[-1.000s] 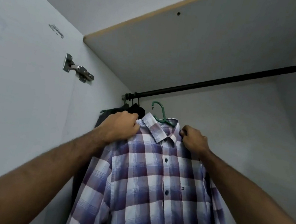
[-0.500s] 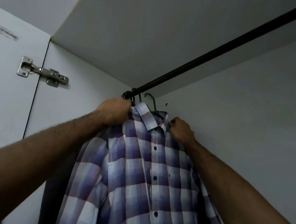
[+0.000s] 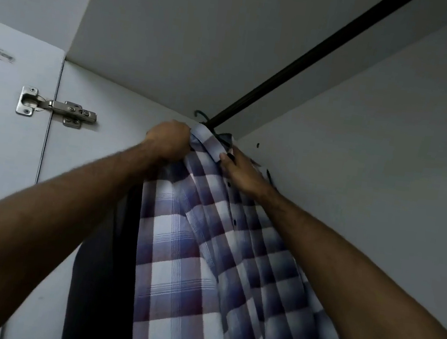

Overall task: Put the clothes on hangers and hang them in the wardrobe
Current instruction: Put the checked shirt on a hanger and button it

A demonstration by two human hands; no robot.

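A blue, white and maroon plaid shirt (image 3: 200,251) hangs on a green hanger whose hook (image 3: 201,115) sits at the dark wardrobe rail (image 3: 302,60), near its left end. My left hand (image 3: 169,141) is closed on the shirt's left shoulder by the collar. My right hand (image 3: 240,171) lies on the collar and button placket, fingers pinching the collar edge. Most of the hanger is hidden under the shirt.
A dark garment (image 3: 99,281) hangs just left of the shirt against the wardrobe's side wall. A metal door hinge (image 3: 54,108) is on the left panel. The wardrobe's top panel (image 3: 205,39) is overhead and the back wall (image 3: 374,160) is to the right.
The shirt has moved up and left along the rail, and its hook has come up to the rail. My right hand shifted from the shoulder onto the collar. The view tilted upward.
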